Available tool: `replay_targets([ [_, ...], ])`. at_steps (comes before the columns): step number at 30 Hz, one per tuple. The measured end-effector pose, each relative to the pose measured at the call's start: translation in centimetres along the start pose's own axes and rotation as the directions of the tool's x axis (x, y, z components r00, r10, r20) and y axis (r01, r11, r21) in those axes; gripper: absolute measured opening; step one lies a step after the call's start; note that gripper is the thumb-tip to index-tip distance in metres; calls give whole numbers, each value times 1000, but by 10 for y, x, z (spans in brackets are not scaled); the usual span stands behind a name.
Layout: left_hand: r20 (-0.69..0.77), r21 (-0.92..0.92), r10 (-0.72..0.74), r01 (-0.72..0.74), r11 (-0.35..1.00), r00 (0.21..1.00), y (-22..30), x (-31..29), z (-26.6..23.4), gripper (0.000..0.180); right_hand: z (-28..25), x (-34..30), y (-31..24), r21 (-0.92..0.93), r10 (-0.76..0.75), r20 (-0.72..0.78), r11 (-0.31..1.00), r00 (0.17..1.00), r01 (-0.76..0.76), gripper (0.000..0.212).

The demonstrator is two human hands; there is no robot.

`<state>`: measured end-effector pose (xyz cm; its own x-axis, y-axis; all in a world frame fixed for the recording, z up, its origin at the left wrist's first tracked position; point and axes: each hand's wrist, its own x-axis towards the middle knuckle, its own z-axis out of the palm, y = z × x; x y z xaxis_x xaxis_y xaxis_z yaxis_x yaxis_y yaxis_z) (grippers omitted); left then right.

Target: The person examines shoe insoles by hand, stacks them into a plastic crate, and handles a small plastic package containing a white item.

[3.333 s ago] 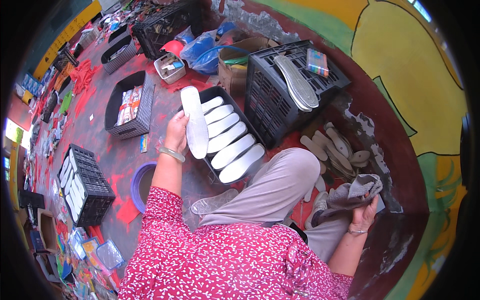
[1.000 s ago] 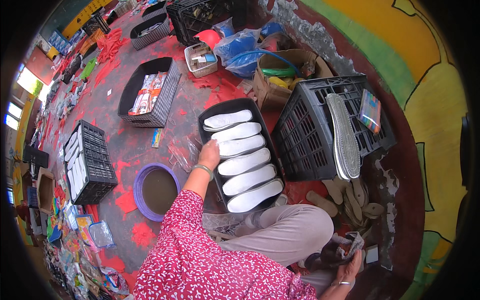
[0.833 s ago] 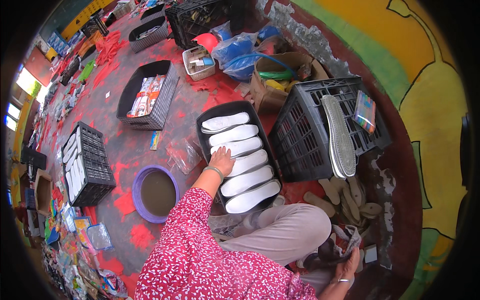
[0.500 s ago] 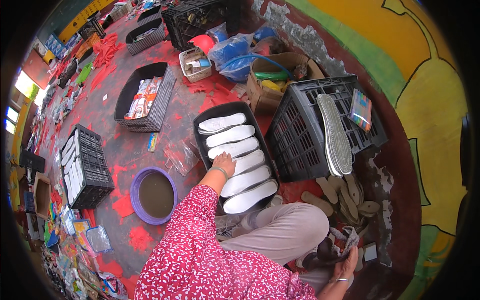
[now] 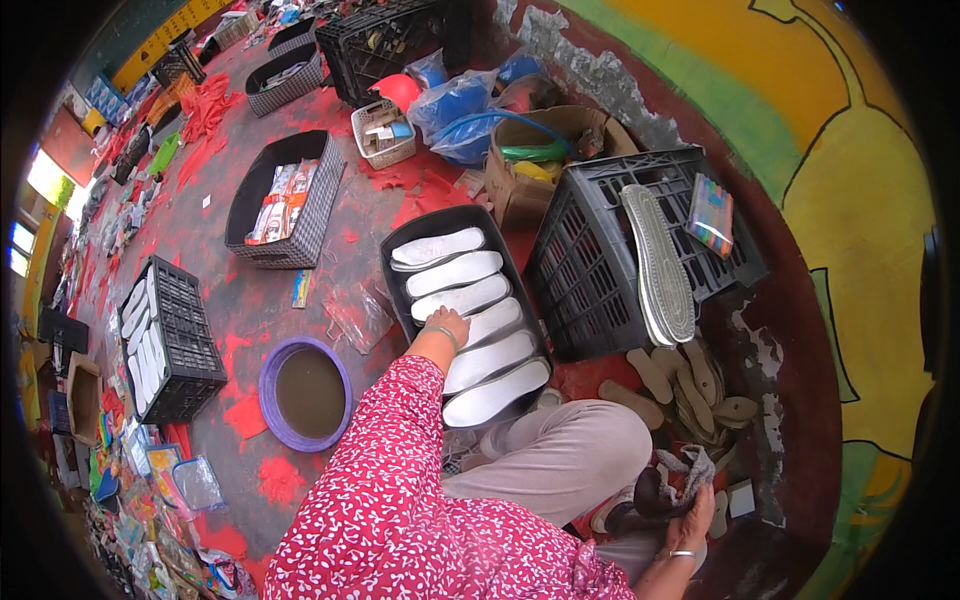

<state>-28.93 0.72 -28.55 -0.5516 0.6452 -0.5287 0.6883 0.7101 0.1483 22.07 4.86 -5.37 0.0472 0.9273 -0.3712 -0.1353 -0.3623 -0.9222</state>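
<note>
My left hand [image 5: 446,325] reaches into a black bin [image 5: 392,268] that holds a row of white insoles [image 5: 455,269]. Its fingers are bent around the near-left end of an insole [image 5: 494,320] in the middle of the row; the fingertips are partly hidden. At the lower right, my right hand [image 5: 690,522] is closed on a crumpled grey cloth [image 5: 693,470] beside my folded leg. A dark bunched piece [image 5: 652,494] lies against the cloth, and I cannot make out whether it is part of it.
A grey crate [image 5: 590,270] stands to the right, bearing stitched insoles [image 5: 660,265] and a pack of coloured pens [image 5: 711,215]. Tan insoles [image 5: 690,390] lie beside it. Leftward are a purple basin of murky water [image 5: 345,395], a crate of white insoles [image 5: 190,335] and a checked bin [image 5: 312,235].
My left hand's fingers have drawn in and curled at the insole's end. My right hand still holds the cloth, and the whole view has shifted slightly.
</note>
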Motion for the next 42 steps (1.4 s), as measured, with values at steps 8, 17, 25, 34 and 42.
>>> replay_targets([
  [8, -323, -177, 108, -172, 969, 940, 23, -30, -50, 36, -2, -11, -8, 93, -39, 14, 995, 999, 37, 23],
  [17, -886, -7, 402, -875, 484, 229, 161, -132, -175, 27, -24, -11, -5, 124, -128, 91, 985, 988, 116, 22],
  [25, -421, 230, 843, -860, 456, 334, 229, -162, -218, 64, -19, -20, -11, 194, -126, 115, 976, 985, 102, 19],
  [34, 50, 309, 848, -816, 489, 528, 261, -179, -256, 54, -21, -25, -15, 201, -111, 134, 976, 985, 83, 21],
  [42, 91, 547, 866, -752, 369, 491, 272, -194, -259, 32, -16, -28, -20, 186, -90, 95, 980, 991, 71, 18],
])
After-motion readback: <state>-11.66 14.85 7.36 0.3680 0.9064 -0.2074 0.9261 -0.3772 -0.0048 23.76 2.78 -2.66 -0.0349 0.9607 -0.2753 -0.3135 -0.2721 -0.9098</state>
